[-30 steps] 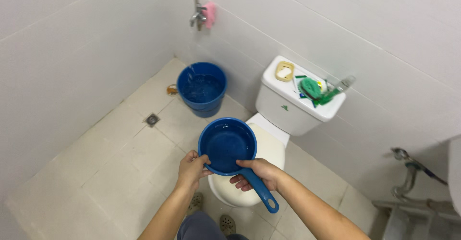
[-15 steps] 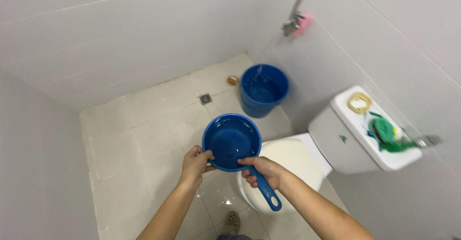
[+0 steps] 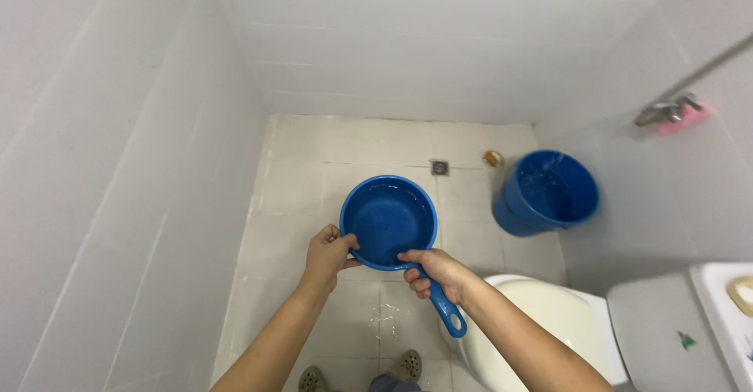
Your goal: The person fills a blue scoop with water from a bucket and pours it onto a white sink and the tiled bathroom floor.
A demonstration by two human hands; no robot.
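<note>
Blue plastic, round and shallow, with a long handle ending in a hanging hole: that dipper (image 3: 390,222) sits level in front of you, over the pale tiled floor (image 3: 298,204). Your left hand (image 3: 329,255) is closed on its near-left rim, thumb over the edge. Your right hand (image 3: 435,273) is wrapped around the root of the handle, fingers curled under.

You appear to have water in the bowl, with glints on its inner surface, so any tilt toward your thumb side would likely send it over the rim onto the floor. Wet patches already shine on the tiles just ahead of your sandals (image 3: 408,364), and more there could make the footing slippery. The left-hand grip is only a pinch on a wet rim; if it slides, the whole weight would swing onto the handle and the bowl would tip.

Room is tight. White tiled walls (image 3: 118,172) close in on your left and ahead, with the left one near your elbow. The white toilet bowl (image 3: 541,321) lies just beside your right forearm. A round blue plastic bucket (image 3: 549,192) stands near the right wall under a metal tap (image 3: 667,111), well apart from the dipper. Open floor runs forward to the small square drain (image 3: 441,167).
</note>
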